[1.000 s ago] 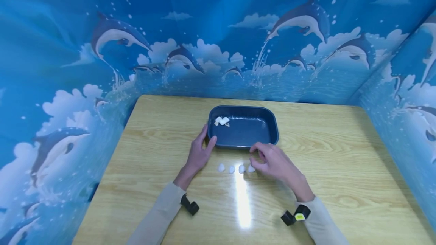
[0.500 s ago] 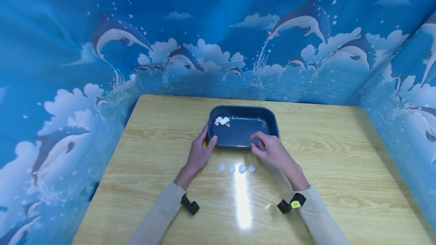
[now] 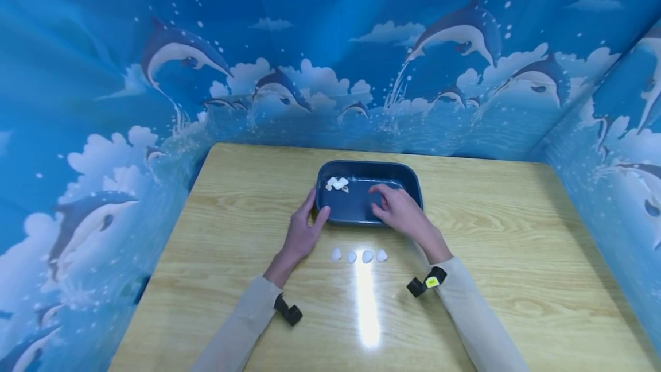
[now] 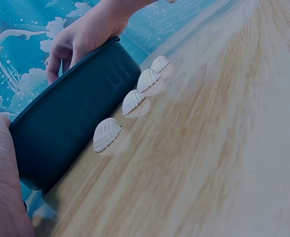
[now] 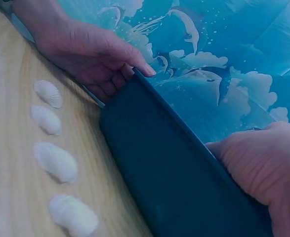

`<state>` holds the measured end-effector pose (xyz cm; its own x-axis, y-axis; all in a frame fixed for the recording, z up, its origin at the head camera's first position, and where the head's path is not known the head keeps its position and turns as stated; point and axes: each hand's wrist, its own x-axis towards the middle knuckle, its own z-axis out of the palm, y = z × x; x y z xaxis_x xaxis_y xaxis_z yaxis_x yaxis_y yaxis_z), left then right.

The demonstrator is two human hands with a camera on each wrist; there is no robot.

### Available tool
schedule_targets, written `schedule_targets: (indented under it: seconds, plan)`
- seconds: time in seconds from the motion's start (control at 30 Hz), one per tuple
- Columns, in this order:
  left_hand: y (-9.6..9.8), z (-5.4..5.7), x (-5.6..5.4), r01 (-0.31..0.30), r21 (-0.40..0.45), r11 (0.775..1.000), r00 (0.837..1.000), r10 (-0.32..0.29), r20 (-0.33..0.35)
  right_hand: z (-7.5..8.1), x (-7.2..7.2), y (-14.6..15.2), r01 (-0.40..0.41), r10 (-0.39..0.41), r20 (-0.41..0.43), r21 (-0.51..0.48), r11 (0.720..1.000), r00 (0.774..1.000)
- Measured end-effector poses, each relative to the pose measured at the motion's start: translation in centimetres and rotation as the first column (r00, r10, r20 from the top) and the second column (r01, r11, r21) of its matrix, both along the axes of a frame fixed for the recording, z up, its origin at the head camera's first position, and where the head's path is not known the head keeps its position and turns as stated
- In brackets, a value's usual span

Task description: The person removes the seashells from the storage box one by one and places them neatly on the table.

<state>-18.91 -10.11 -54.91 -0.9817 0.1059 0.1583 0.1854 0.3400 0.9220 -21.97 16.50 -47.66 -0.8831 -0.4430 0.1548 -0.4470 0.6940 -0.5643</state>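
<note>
- And the dark blue tray [image 3: 347, 212] is being gripped at its near corner by the left hand [image 3: 301, 235], thumb and fingers being spread around that corner.
- Over to the right hand [image 3: 405, 212]: it is being held above the tray's other half, past the near rim, index finger and thumb being bent toward each other with a gap showing; whether anything small is being pinched cannot be told.
- Just beyond the left thumb, inside the tray, a cluster of small shells [image 3: 338, 183] is being contained, white ones being bunched with brownish ones.
- Here's the row of four white shells [image 3: 367, 256]: it is being borne by the tabletop [image 3: 242, 223], in front of the tray and between the two wrists; ridges are being shown by the left wrist view.
- Small black cameras [image 3: 294, 316] are being worn at both wrists, over pale sleeves [image 3: 242, 320].
- Beyond both hands, leaping dolphins are being displayed on a blue backdrop [image 3: 320, 27].
</note>
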Motion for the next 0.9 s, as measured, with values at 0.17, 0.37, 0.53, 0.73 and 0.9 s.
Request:
schedule_targets:
  seconds: [0.17, 0.37, 0.53, 0.73, 0.9]
  plan:
    - [0.0, 0.0, -0.1, 0.012, 0.012, 1.000, 1.000, -0.012, -0.004, 0.0, -1.2, -0.6, -0.037, 0.036, 0.015, 0.051, 0.998, 0.999]
    - [-0.1, 0.1, -0.1, 0.016, 0.016, 1.000, 1.000, -0.016, -0.003, -0.3, -2.7, -1.3, -0.042, 0.037, 0.052, 0.103, 0.994, 0.998]
    - [-0.1, 0.0, -0.1, 0.011, 0.012, 1.000, 1.000, -0.011, 0.008, -0.8, -3.8, -1.9, -0.060, 0.039, 0.138, 0.154, 0.986, 0.990]
    - [0.0, -0.1, -0.1, 0.009, 0.013, 1.000, 1.000, -0.009, 0.019, -0.5, -4.7, -2.7, -0.128, 0.072, 0.247, 0.215, 0.968, 0.966]
    - [-0.1, 0.0, -0.1, 0.005, 0.013, 1.000, 1.000, -0.005, 0.014, 0.0, -5.0, -3.5, -0.140, 0.078, 0.267, 0.220, 0.966, 0.961]
